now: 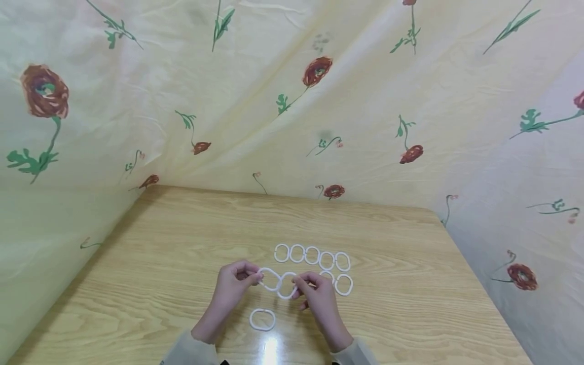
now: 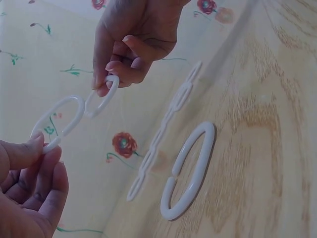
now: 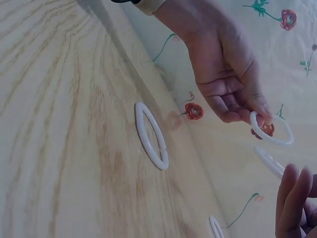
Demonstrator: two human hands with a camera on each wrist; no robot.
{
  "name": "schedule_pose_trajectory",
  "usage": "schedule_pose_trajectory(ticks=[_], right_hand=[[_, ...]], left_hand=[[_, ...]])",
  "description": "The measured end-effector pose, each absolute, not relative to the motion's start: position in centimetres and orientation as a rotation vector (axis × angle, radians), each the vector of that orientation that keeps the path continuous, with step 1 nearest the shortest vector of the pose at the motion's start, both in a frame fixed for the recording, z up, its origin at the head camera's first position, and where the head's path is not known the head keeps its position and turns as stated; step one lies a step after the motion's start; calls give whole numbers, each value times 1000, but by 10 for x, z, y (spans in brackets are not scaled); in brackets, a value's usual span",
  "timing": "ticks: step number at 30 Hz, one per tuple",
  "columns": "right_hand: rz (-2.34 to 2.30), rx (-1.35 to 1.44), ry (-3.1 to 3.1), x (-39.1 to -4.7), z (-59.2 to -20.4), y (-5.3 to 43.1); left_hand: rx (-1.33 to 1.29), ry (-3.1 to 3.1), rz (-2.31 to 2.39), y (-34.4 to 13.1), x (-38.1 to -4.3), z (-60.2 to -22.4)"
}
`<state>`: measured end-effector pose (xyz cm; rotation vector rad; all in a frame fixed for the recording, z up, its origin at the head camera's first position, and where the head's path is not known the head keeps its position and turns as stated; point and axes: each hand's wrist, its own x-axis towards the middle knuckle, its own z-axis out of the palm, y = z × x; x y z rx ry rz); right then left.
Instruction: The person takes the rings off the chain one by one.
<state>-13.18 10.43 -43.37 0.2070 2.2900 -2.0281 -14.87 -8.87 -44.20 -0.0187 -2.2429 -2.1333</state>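
Observation:
In the head view my left hand [image 1: 233,284] pinches a white plastic oval ring [image 1: 269,270] between thumb and fingertips. A small gap breaks that ring's side in the left wrist view. My right hand [image 1: 319,294] pinches a second white ring [image 1: 286,297], raised above the table at the same height. The two held rings meet or overlap at their inner ends; whether they are linked I cannot tell. Below them, between my forearms, another split white ring [image 2: 200,163] lies flat on the wood. My right fingertips [image 3: 292,193] hide part of the second ring in the right wrist view.
Beyond my hands lies a row of several white rings [image 1: 297,245], side by side. Nearer my right hand are two more loose rings [image 1: 344,294], one partly hidden. The wooden table [image 1: 182,228] meets a flowered cloth [image 1: 255,101] at its back and sides.

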Motion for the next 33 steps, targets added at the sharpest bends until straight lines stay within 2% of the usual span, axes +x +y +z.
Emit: schedule_pose_trajectory(ticks=[8,33], right_hand=[[-1951,183,2354,-138,-435,110],[-1791,259,2496,-164,-440,139]], left_hand=[[51,-2258,-2163,-89,-150,-443],[-6,-2346,-2072,-85,-145,-439]])
